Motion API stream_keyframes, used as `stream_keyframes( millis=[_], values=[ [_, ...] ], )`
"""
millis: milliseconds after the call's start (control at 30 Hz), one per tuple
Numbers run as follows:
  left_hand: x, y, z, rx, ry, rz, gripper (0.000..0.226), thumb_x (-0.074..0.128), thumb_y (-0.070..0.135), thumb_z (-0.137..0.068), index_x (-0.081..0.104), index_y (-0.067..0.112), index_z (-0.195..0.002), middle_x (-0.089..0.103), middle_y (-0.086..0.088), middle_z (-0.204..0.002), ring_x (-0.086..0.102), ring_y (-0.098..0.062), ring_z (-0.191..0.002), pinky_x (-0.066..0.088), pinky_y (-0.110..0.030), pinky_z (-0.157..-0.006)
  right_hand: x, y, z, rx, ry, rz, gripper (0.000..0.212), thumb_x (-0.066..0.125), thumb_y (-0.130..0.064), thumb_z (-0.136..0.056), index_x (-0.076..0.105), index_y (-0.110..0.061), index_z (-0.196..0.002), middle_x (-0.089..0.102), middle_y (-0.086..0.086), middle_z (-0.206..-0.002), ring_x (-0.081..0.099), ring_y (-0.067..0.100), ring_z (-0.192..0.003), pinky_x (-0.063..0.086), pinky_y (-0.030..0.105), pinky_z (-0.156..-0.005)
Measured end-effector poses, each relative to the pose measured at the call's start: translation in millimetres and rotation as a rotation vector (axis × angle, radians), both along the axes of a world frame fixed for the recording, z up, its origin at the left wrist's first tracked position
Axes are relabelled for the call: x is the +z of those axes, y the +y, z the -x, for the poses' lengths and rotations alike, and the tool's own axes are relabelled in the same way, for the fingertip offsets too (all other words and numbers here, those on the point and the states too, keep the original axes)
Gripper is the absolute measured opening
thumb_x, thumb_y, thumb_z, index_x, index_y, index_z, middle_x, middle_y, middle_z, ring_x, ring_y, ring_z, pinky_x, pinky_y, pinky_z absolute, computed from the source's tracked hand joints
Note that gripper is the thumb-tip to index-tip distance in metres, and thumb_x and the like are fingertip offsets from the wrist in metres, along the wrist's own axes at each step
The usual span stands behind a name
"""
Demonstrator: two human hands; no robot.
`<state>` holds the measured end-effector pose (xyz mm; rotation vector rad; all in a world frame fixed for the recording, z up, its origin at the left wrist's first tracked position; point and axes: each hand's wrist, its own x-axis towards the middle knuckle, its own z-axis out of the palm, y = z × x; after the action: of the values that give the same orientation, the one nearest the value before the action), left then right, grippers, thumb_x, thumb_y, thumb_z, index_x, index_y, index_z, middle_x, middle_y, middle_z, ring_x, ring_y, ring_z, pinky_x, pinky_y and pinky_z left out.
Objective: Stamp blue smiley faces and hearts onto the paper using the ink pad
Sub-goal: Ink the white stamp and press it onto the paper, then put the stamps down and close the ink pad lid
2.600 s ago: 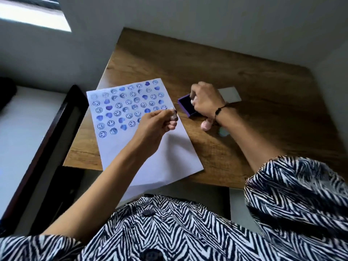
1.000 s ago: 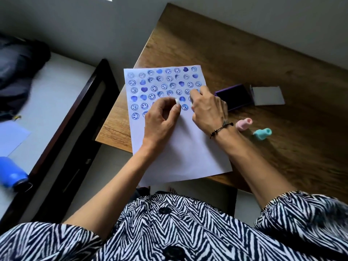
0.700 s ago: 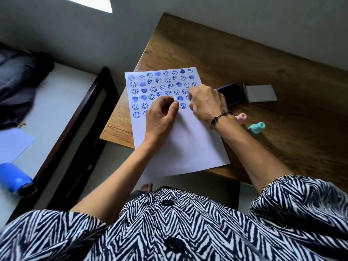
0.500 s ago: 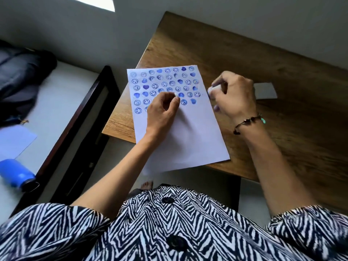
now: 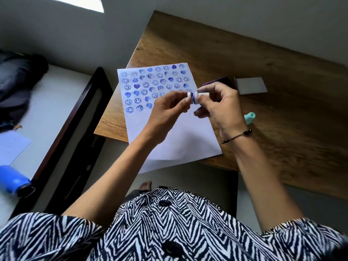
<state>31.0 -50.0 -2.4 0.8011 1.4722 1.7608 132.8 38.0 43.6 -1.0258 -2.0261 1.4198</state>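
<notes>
A white paper [image 5: 175, 140] lies on the wooden table [image 5: 282, 132], its upper half filled with rows of blue smiley faces and hearts. Both hands are raised above the paper. My left hand [image 5: 165, 112] pinches a small white stamp [image 5: 189, 95]. My right hand [image 5: 220, 108] pinches another white stamp [image 5: 202, 94]. The two blue-inked ends meet between my fingertips. The purple ink pad [image 5: 216, 82] shows partly behind my right hand, with its grey lid [image 5: 251, 85] lying open beside it.
A teal stamp [image 5: 249, 117] lies on the table to the right of my wrist. Left of the table stands a bed with a dark wooden frame [image 5: 75, 117], and on it a blue bottle [image 5: 13, 182], a dark bag [image 5: 17, 81] and a loose sheet [image 5: 11, 146].
My left hand has lifted off the paper. My right hand has come back left from the ink pad, and the two stamps now meet in the air above the sheet.
</notes>
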Motion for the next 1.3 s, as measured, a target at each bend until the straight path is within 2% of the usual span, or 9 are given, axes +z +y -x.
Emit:
stream_keyframes(
  millis=[200,433,533,633,700,800,900,1133,1300],
  values=[
    [1,5,-10,-0.086,0.076,0.072,0.014,0.058,0.012,-0.085,0.065,0.023,-0.090,0.065,0.006,-0.079,0.061,-0.002,-0.071,0.048,-0.016,-0.068,-10,-3,-16,-0.077,0.036,-0.011,0.005,0.062,-0.012,-0.087,0.063,-0.016,-0.089,0.067,0.000,-0.075,0.067,0.008,-0.052,0.059,0.027,-0.056],
    [-1,16,-32,-0.167,0.116,0.122,0.008,0.058,0.009,-0.084,0.065,0.011,-0.088,0.061,-0.005,-0.071,0.054,-0.015,-0.068,0.044,-0.031,-0.068,-22,-5,-43,-0.155,0.093,0.033,0.004,0.062,-0.011,-0.086,0.061,-0.012,-0.090,0.066,-0.005,-0.069,0.067,0.006,-0.048,0.060,0.027,-0.052],
    [0,25,-42,-0.216,0.180,0.154,0.010,0.058,0.011,-0.085,0.066,0.014,-0.090,0.063,-0.002,-0.075,0.056,-0.013,-0.072,0.046,-0.028,-0.069,-23,0,-55,-0.201,0.070,0.036,0.005,0.062,-0.010,-0.086,0.061,-0.012,-0.091,0.069,-0.013,-0.076,0.069,0.009,-0.055,0.061,0.029,-0.053],
    [1,36,-53,-0.276,0.244,0.222,0.019,0.057,0.016,-0.086,0.067,0.008,-0.102,0.070,-0.009,-0.094,0.063,-0.020,-0.087,0.052,-0.035,-0.078,-22,10,-69,-0.232,-0.024,-0.041,0.008,0.063,-0.007,-0.085,0.063,-0.010,-0.093,0.066,0.009,-0.110,0.069,0.020,-0.080,0.060,0.027,-0.053],
    [0,40,-60,-0.261,0.276,0.256,0.026,0.057,0.019,-0.087,0.065,0.011,-0.110,0.070,-0.011,-0.107,0.063,-0.021,-0.097,0.053,-0.036,-0.085,-23,15,-75,-0.229,-0.166,-0.223,0.007,0.063,-0.009,-0.086,0.063,-0.010,-0.093,0.065,0.012,-0.109,0.066,0.022,-0.086,0.059,0.031,-0.056],
    [-2,42,-66,-0.202,0.283,0.289,0.027,0.057,0.020,-0.087,0.064,0.015,-0.112,0.068,-0.007,-0.113,0.062,-0.016,-0.099,0.051,-0.029,-0.086,-26,22,-83,-0.267,-0.531,-0.583,0.012,0.058,-0.013,-0.087,0.062,-0.010,-0.098,0.063,0.013,-0.104,0.060,0.028,-0.090,0.038,0.027,-0.062],
    [-3,40,-65,-0.177,0.254,0.319,0.026,0.056,0.021,-0.088,0.064,0.015,-0.112,0.067,-0.006,-0.113,0.061,-0.017,-0.101,0.049,-0.028,-0.087,-31,24,-88,-0.233,-0.712,-0.697,0.021,0.054,-0.014,-0.090,0.057,-0.010,-0.110,0.061,0.015,-0.111,0.060,0.031,-0.093,0.031,0.027,-0.062],
    [-3,34,-61,-0.136,0.223,0.358,0.025,0.055,0.021,-0.088,0.065,0.017,-0.110,0.067,-0.007,-0.114,0.061,-0.020,-0.102,0.048,-0.028,-0.088,-35,26,-84,-0.149,-0.759,-0.718,0.029,0.058,-0.027,-0.088,0.053,-0.010,-0.111,0.062,0.015,-0.110,0.062,0.032,-0.092,0.041,0.031,-0.063],
    [-3,31,-55,-0.099,0.214,0.366,0.024,0.055,0.022,-0.088,0.065,0.016,-0.110,0.067,-0.008,-0.114,0.061,-0.019,-0.100,0.047,-0.025,-0.084,-16,61,-73,-0.306,-0.620,-0.659,0.028,0.054,-0.034,-0.090,0.058,-0.008,-0.101,0.063,0.015,-0.103,0.057,0.023,-0.084,0.040,0.031,-0.060]
  ],
)
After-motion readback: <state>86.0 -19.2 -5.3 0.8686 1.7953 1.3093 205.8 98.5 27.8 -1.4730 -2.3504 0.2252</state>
